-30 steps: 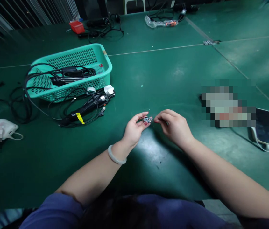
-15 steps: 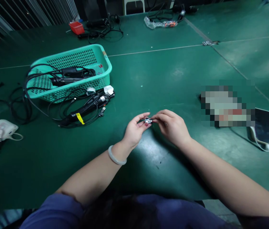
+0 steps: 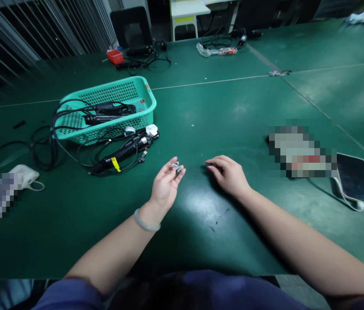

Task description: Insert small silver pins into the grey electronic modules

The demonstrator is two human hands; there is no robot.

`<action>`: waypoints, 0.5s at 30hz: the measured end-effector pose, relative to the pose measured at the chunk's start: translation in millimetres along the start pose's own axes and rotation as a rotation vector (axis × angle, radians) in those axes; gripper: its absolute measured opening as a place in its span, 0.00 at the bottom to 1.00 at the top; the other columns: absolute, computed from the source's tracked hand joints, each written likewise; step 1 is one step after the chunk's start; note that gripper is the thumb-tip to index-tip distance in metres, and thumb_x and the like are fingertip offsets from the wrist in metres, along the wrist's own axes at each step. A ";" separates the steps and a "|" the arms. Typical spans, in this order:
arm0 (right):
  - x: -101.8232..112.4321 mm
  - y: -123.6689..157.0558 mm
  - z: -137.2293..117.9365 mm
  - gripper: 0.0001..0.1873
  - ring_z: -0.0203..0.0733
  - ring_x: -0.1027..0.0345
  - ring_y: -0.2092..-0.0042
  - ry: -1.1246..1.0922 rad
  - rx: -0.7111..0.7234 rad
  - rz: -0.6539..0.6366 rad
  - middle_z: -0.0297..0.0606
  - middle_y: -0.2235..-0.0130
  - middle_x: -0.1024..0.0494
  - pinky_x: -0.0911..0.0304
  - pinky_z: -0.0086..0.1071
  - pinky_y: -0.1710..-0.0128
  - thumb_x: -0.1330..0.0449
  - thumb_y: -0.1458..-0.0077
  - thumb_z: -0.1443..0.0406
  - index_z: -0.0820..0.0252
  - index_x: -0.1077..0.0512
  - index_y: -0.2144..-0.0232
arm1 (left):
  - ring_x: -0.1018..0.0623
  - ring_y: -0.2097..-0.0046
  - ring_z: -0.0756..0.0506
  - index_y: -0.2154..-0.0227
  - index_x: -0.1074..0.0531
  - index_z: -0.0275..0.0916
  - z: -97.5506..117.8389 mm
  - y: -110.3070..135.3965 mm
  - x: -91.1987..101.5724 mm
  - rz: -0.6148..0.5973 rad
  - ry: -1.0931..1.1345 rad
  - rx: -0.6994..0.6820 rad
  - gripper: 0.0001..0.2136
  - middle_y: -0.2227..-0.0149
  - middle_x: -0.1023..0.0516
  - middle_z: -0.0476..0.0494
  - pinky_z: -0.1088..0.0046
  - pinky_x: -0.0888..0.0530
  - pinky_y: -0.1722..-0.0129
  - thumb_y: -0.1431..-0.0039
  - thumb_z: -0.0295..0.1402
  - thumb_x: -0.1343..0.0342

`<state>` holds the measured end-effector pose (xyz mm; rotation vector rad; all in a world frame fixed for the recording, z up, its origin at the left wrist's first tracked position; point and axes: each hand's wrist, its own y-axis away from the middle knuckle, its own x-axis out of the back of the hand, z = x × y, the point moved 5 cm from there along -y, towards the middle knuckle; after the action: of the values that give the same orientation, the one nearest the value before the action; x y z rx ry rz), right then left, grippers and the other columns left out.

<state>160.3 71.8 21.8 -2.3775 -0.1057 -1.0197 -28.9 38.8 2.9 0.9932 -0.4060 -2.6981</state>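
Note:
My left hand [image 3: 165, 185], with a pale bangle [image 3: 146, 221] at the wrist, is closed on a small silvery metal piece [image 3: 176, 167]. The piece sits between the thumb and fingertips, too small to make out its kind. A short way to the right, my right hand [image 3: 232, 175] hovers low over the green table [image 3: 182, 254], its fingers bent and the thumb a little apart from them. Nothing shows in its grasp. Left of my left hand lies a black corded device [image 3: 126, 148] with a yellow tag and a coiled cable.
A turquoise basket [image 3: 154, 103] at the left holds black tools and cables. A white power bank [image 3: 28, 173] lies at the far left. At the right are a blurred-out object [image 3: 298, 150] and a phone [image 3: 358, 178] with a white cable. A red box [image 3: 115, 57] stands farther back.
My hands have come apart: the left moved left with the small metal piece, and the right let go of it. The view has tilted up slightly.

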 end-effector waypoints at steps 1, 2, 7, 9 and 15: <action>0.2 0.3 0.5 0.08 0.41 0.27 0.61 -0.005 0.000 -0.001 0.40 0.63 0.22 0.30 0.36 0.61 0.44 0.43 0.65 0.59 0.25 0.63 | 0.23 0.61 0.52 0.60 0.26 0.37 4.7 4.3 11.0 0.036 -0.023 -0.002 0.11 0.65 0.24 0.47 0.66 0.31 0.45 0.47 0.23 0.46; 0.4 0.5 1.0 0.08 0.41 0.27 0.61 -0.008 -0.002 -0.003 0.40 0.63 0.22 0.30 0.36 0.61 0.44 0.43 0.65 0.59 0.25 0.63 | 0.23 0.61 0.52 0.61 0.26 0.37 9.7 9.3 23.1 0.072 -0.058 -0.006 0.11 0.65 0.24 0.46 0.66 0.30 0.45 0.47 0.23 0.46; 0.9 1.1 2.5 0.09 0.41 0.28 0.62 -0.009 -0.014 -0.017 0.40 0.63 0.22 0.31 0.36 0.62 0.44 0.43 0.66 0.60 0.26 0.62 | 0.23 0.61 0.51 0.61 0.25 0.38 40.2 33.8 80.1 0.209 -0.351 -0.112 0.12 0.61 0.23 0.46 0.67 0.27 0.50 0.50 0.29 0.39; 0.5 1.4 2.3 0.09 0.41 0.28 0.62 -0.012 -0.016 -0.027 0.40 0.63 0.22 0.31 0.37 0.62 0.45 0.42 0.66 0.60 0.26 0.61 | 0.23 0.61 0.50 0.61 0.25 0.38 49.6 39.2 90.5 0.222 -0.533 -0.152 0.14 0.59 0.23 0.44 0.67 0.26 0.52 0.52 0.33 0.37; 0.8 2.9 2.8 0.10 0.41 0.28 0.62 -0.010 -0.026 -0.036 0.40 0.62 0.23 0.32 0.36 0.61 0.45 0.42 0.66 0.60 0.26 0.60 | 0.23 0.61 0.46 0.62 0.22 0.43 63.4 44.5 76.2 0.136 -1.228 -0.377 0.10 0.61 0.22 0.43 0.67 0.28 0.55 0.49 0.35 0.41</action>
<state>163.5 70.7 19.5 -2.4122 -0.1406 -1.0319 -121.6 -15.5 18.9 -0.8302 -0.1112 -2.7489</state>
